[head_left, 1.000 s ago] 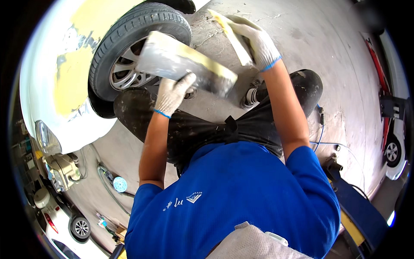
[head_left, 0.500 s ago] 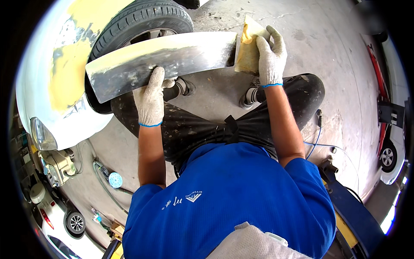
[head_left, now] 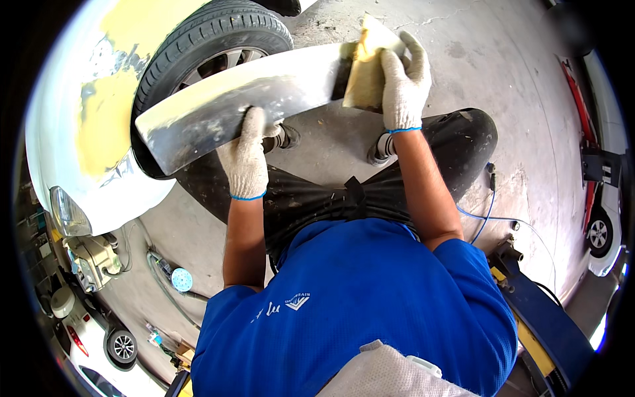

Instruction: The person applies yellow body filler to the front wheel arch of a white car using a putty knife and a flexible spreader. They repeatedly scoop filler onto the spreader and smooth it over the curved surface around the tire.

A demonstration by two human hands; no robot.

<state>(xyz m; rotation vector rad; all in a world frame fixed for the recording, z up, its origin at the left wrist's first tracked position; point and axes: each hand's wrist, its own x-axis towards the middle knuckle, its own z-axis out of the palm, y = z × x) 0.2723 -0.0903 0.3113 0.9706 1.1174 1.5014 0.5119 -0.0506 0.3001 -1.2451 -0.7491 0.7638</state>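
My gloved left hand (head_left: 246, 155) is closed on the lower edge of a long, curved metal strip (head_left: 264, 83), its thumb on the face and its other fingers mostly hidden behind. Pale yellow runs along the strip's upper edge; the rest is smeared grey. My gloved right hand (head_left: 406, 85) grips a flat, putty-smeared spreader (head_left: 363, 74) by its right side. The spreader overlaps the strip's right end; whether the two touch I cannot tell. Behind the strip stands a car tyre (head_left: 218, 30), beside a white body panel (head_left: 49, 126) with yellow filler patches (head_left: 102, 126).
My bent knees (head_left: 473, 135) spread below the strip. A hose with a round blue pad (head_left: 181, 279) lies on the concrete floor (head_left: 463, 73) at lower left. Further right are a blue cable (head_left: 486, 217) and a blue lift arm (head_left: 549, 311). Other cars stand at both sides.
My right hand has moved left with the spreader, now over the strip's right end. My left hand has shifted slightly right, and the strip has tilted, its left end lower.
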